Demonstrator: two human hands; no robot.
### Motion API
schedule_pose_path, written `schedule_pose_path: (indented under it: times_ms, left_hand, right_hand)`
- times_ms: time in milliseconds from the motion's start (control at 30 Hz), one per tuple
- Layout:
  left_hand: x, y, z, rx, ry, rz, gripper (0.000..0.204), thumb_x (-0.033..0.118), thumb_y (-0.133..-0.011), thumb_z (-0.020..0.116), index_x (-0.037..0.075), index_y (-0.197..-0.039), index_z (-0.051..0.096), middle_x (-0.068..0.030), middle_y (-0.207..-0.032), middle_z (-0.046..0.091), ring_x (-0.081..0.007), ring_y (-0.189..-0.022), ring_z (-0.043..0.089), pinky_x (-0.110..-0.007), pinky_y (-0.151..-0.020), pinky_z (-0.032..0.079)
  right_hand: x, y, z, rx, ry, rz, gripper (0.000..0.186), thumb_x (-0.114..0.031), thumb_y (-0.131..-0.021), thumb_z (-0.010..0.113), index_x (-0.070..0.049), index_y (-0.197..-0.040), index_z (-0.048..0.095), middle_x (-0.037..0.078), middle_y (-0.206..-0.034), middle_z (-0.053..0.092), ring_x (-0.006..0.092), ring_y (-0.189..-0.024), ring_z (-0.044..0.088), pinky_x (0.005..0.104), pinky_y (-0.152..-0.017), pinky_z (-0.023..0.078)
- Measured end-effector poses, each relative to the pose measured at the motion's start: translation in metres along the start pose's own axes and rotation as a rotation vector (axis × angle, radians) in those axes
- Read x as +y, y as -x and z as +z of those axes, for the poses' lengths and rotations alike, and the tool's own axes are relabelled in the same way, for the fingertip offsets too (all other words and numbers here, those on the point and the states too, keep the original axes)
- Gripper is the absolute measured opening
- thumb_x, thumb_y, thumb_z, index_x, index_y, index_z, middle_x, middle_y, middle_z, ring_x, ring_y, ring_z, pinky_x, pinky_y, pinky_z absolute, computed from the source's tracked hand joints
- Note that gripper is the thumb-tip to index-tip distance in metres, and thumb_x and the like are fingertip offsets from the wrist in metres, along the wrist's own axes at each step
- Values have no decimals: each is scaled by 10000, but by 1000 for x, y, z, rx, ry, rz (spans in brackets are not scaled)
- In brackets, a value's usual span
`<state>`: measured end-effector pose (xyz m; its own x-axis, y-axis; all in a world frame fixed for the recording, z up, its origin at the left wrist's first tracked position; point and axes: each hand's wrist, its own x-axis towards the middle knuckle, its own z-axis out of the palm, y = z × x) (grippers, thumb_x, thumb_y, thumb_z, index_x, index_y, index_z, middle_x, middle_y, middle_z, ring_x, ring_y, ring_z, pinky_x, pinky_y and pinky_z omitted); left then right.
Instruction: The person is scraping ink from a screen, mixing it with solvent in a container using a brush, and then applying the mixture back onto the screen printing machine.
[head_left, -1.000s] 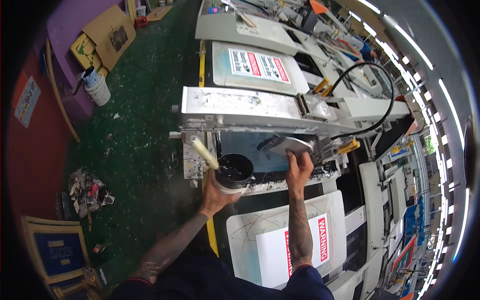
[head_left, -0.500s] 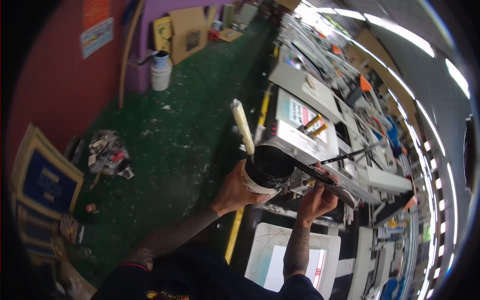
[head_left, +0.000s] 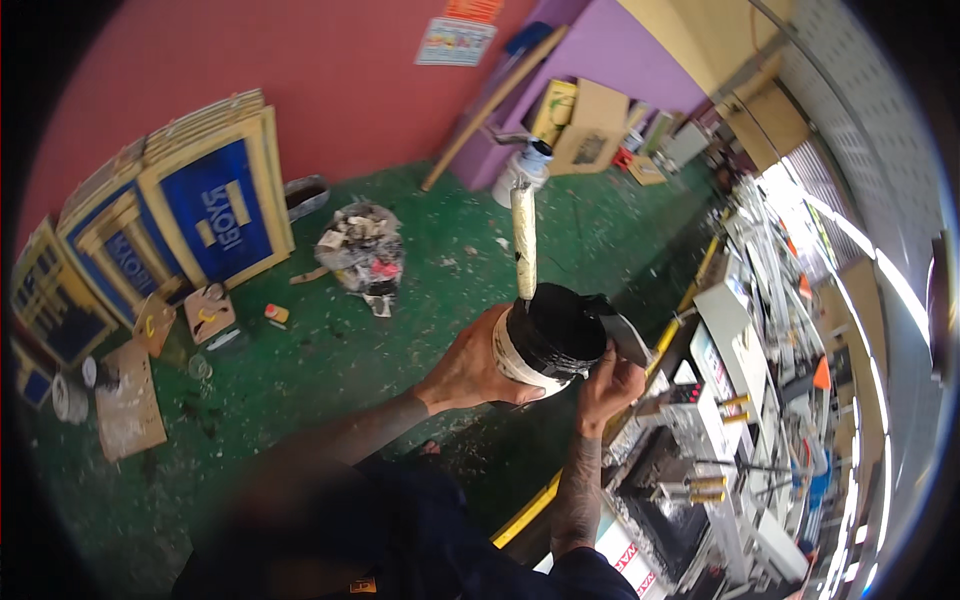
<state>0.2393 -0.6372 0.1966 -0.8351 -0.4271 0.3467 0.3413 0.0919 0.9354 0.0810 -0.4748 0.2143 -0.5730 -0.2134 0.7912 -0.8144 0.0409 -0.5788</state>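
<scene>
Held in my left hand [head_left: 470, 365] is a white bucket [head_left: 545, 340] with a black-coated inside and rim. A pale, wrapped stick [head_left: 524, 240] stands up out of it at the far-left rim. My right hand [head_left: 612, 385] is closed on a grey flat scraper [head_left: 630, 342] with black ink on it, held at the bucket's right rim; the fingers are partly behind the bucket. Below and right of my hands is the printing machine [head_left: 725, 420] with its ink-smeared screen area [head_left: 670, 525] and printed red-and-white sheets [head_left: 620, 560].
Framed screens [head_left: 200, 200] lean on the red wall at left, near cardboard [head_left: 130, 400] and small containers. A rubbish heap [head_left: 360, 250], a white pail [head_left: 515, 185] and a wooden pole [head_left: 470, 120] lie or stand beyond. A yellow edge strip [head_left: 530, 510] runs along the machine.
My view has swung left, off the machine toward the wall and floor. The bucket and scraper have lifted away from the screen, and the scraper has moved onto the bucket's rim.
</scene>
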Motion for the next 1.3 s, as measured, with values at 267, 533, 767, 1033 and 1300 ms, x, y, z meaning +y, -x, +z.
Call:
schedule_pose_path:
  times_ms: [267, 533, 767, 1033, 1300]
  left_hand:
    - [22, 32, -105, 303, -158, -14, 1082, 350, -623, 983, -7, -1491, 445, -167, -1389, 618, -279, -1298, 611, -426, -1123, 473]
    - [9, 36, -182, 649, -219, -60, 1050, 281, -633, 992, 9, -1486, 443, -136, -1387, 624, -243, -1302, 608, -409, -1132, 464]
    - [28, 7, -251, 966, -361, -6, 1019, 263, -651, 986, 16, -1477, 443, -132, -1336, 661, -253, -1223, 666, -407, -1090, 510]
    - [50, 11, -308, 1318, -564, 53, 1008, 297, -622, 982, 17, -1443, 469, -144, -1295, 676, -260, -1221, 664, -409, -1075, 512]
    - [43, 35, -316, 1478, -541, 40, 1071, 329, -609, 996, 8, -1472, 450, -152, -1328, 662, -253, -1238, 652, -398, -1098, 502]
  right_hand:
    - [27, -2, 134, -247, -195, 126, 164, 47, -998, 647, 70, -1160, 663, 100, -1040, 726, 151, -966, 681, 322, -915, 559]
    - [-73, -62, 269, -369, -643, 193, 289, -39, -1021, 692, 63, -1279, 612, 61, -1105, 697, 112, -965, 628, 255, -874, 495]
    - [-129, -96, 371, -434, -986, 32, 264, -13, -1006, 695, 71, -1245, 619, 100, -1106, 707, 150, -982, 649, 294, -894, 522]
    - [-160, -84, 489, -652, -1141, -319, 273, 140, -882, 634, 110, -1152, 658, 206, -1105, 727, 343, -1029, 720, 429, -942, 555]
    - [-152, -36, 578, -839, -949, -562, 251, 48, -943, 670, 43, -1194, 668, 152, -987, 703, 245, -864, 708, 332, -762, 567]
